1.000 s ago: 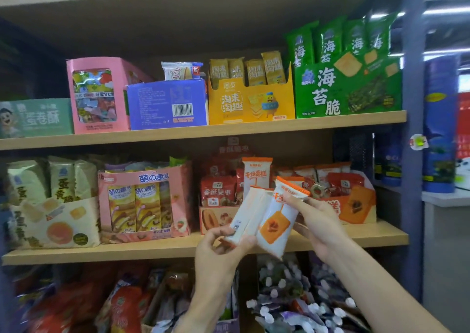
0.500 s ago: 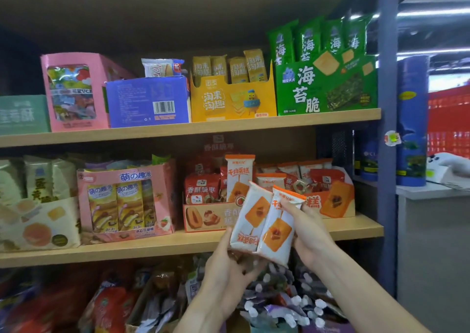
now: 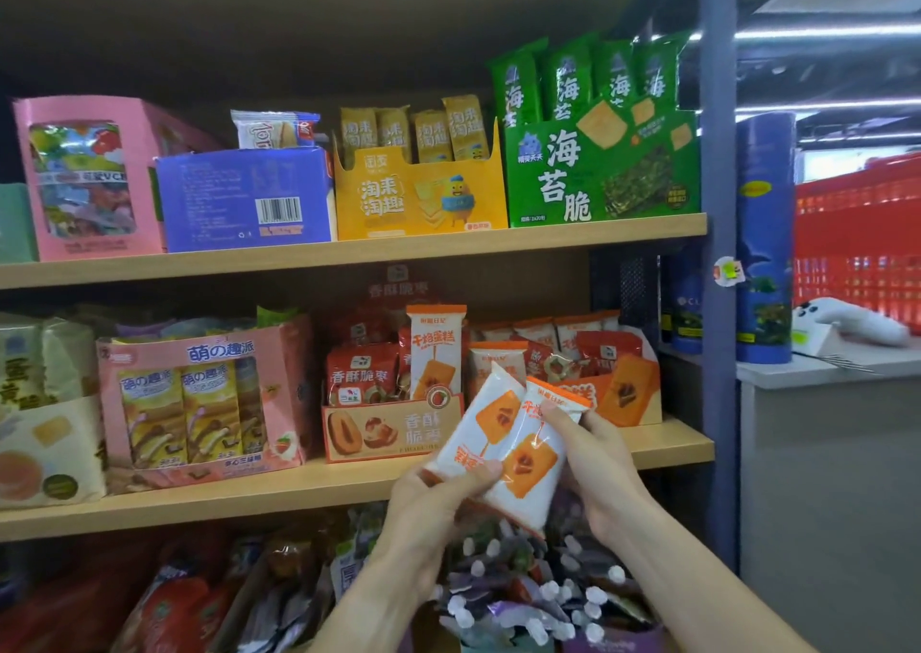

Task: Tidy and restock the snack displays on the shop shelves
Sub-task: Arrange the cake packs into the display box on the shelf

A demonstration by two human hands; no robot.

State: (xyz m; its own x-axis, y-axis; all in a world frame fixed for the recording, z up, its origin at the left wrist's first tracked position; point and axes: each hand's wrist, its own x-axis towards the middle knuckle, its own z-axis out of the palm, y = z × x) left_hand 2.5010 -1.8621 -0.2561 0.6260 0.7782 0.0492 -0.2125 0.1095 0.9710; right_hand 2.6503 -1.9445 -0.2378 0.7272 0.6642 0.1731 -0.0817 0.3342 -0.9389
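Two white-and-orange cake packets are held side by side in front of the middle shelf (image 3: 309, 490). My left hand (image 3: 428, 498) pinches the bottom of the left packet (image 3: 481, 433), thumb across its front. My right hand (image 3: 595, 458) grips the right packet (image 3: 531, 468) from the right, fingers over its top corner. Behind them, another packet of the same kind (image 3: 434, 348) stands upright in the red-orange display box (image 3: 388, 428). More such packets fill the orange box (image 3: 630, 393) to the right.
A pink box (image 3: 199, 393) and pale cake bags (image 3: 45, 403) stand left on the middle shelf. The upper shelf carries pink, blue (image 3: 244, 198), yellow (image 3: 418, 194) and green (image 3: 603, 169) boxes. Loose pouches (image 3: 528, 592) crowd the bottom shelf. A blue post (image 3: 717, 253) borders the right.
Both hands have lowered the two packets slightly and brought them closer together, and the left packet has turned its printed face toward me. The view has swung to the right.
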